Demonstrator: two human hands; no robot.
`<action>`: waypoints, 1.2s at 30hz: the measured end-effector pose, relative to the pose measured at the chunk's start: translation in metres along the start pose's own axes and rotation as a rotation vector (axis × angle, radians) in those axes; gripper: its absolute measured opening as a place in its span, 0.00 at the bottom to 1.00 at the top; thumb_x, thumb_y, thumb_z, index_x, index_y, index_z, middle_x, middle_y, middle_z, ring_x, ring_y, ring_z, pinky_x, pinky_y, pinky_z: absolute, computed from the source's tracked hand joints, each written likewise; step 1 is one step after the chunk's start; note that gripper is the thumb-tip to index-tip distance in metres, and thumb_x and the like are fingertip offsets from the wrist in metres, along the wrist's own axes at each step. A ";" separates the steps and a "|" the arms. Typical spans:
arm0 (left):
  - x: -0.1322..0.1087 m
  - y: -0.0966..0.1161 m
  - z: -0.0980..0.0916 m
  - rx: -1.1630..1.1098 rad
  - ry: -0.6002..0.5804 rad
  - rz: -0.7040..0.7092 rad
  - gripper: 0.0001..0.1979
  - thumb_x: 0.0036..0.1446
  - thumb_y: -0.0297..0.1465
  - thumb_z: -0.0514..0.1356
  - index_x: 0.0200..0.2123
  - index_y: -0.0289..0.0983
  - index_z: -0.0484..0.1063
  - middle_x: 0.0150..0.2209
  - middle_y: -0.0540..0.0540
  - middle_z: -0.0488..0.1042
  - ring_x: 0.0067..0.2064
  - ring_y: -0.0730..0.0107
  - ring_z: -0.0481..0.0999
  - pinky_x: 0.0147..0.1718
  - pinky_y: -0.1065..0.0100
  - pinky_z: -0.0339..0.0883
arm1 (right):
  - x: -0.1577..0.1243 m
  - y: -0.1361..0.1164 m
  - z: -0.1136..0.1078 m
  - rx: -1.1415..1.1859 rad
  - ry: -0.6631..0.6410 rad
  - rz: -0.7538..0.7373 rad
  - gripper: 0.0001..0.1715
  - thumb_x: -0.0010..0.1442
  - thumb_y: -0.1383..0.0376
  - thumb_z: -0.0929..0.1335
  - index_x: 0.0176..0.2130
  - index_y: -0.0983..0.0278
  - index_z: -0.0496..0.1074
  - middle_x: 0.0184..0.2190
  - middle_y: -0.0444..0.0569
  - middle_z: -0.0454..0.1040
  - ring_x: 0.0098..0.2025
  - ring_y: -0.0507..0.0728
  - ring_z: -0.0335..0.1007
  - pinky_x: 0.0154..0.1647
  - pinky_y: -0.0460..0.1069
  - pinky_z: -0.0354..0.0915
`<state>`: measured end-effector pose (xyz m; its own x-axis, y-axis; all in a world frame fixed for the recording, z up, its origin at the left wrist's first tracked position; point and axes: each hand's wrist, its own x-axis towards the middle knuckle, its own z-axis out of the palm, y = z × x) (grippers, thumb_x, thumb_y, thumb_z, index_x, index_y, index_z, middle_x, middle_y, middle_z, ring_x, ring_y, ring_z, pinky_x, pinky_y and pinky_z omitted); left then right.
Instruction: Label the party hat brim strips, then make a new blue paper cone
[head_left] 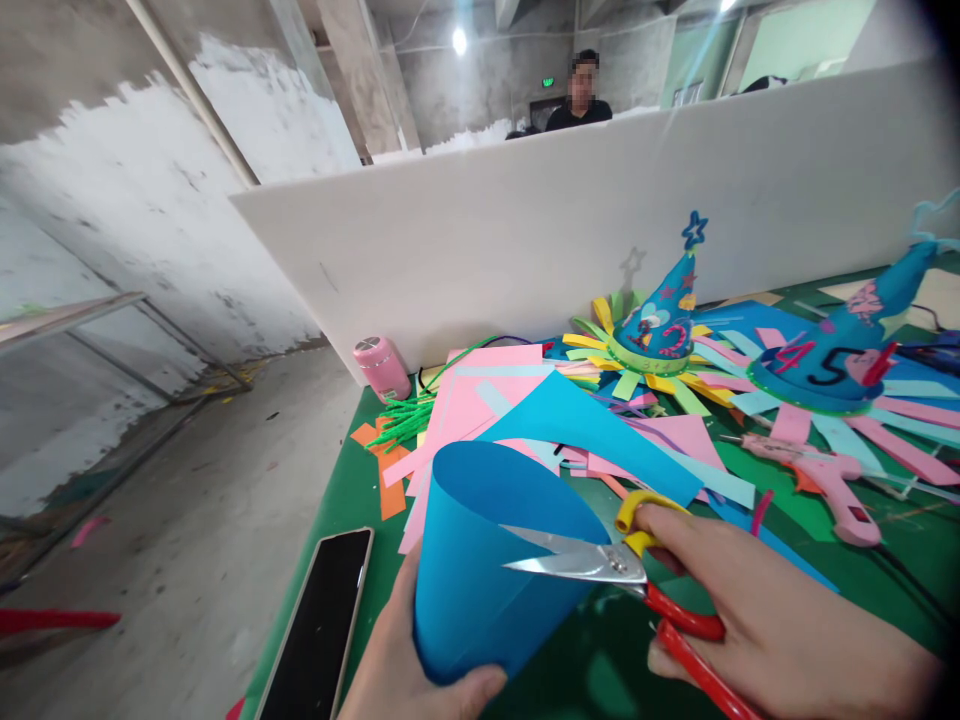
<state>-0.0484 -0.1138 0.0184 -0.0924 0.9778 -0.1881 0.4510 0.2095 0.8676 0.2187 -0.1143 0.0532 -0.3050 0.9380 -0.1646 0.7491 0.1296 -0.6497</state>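
My left hand is wrapped round a rolled blue paper cone near the table's front, its wide mouth tilted up. My right hand grips a pair of scissors with red and yellow handles. The blades are slightly parted and reach across the cone's rim; whether paper lies between them I cannot tell. Behind the cone lies a curved blue paper offcut on pink sheets. A dark phone rests left of my left hand.
Two decorated blue party hats, one numbered and one with a 5, stand at the back right. A pink glue gun lies right. Green pipe cleaners and a pink bottle sit back left. A white partition bounds the table; a person is beyond.
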 end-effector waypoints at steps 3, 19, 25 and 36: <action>0.001 -0.003 0.000 -0.046 -0.030 -0.026 0.53 0.26 0.46 0.66 0.57 0.36 0.49 0.50 0.35 0.64 0.45 0.44 0.68 0.40 0.53 0.65 | 0.000 -0.001 0.000 0.003 -0.004 -0.014 0.16 0.46 0.58 0.68 0.36 0.59 0.65 0.31 0.45 0.71 0.26 0.53 0.64 0.22 0.45 0.56; 0.000 0.002 0.001 -0.027 -0.017 -0.028 0.52 0.25 0.47 0.66 0.56 0.36 0.52 0.49 0.36 0.65 0.46 0.42 0.67 0.41 0.55 0.65 | -0.001 -0.004 -0.004 -0.077 0.051 -0.061 0.20 0.46 0.54 0.68 0.38 0.60 0.64 0.37 0.49 0.69 0.34 0.57 0.66 0.31 0.48 0.60; -0.001 0.007 0.002 -0.028 -0.027 -0.023 0.49 0.27 0.44 0.66 0.55 0.37 0.53 0.48 0.36 0.66 0.45 0.44 0.67 0.41 0.54 0.64 | 0.000 -0.007 -0.004 -0.045 0.043 -0.051 0.19 0.46 0.54 0.68 0.37 0.60 0.65 0.37 0.49 0.70 0.34 0.57 0.66 0.28 0.47 0.60; 0.000 -0.001 0.000 0.010 -0.034 -0.047 0.53 0.28 0.46 0.65 0.57 0.36 0.48 0.50 0.35 0.63 0.46 0.44 0.67 0.41 0.53 0.65 | 0.001 -0.004 -0.001 -0.031 0.010 -0.050 0.15 0.47 0.58 0.68 0.36 0.60 0.64 0.32 0.46 0.71 0.28 0.54 0.65 0.23 0.45 0.56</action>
<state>-0.0488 -0.1136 0.0171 -0.0831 0.9662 -0.2441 0.4562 0.2546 0.8527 0.2157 -0.1140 0.0568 -0.3362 0.9335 -0.1250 0.7511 0.1857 -0.6335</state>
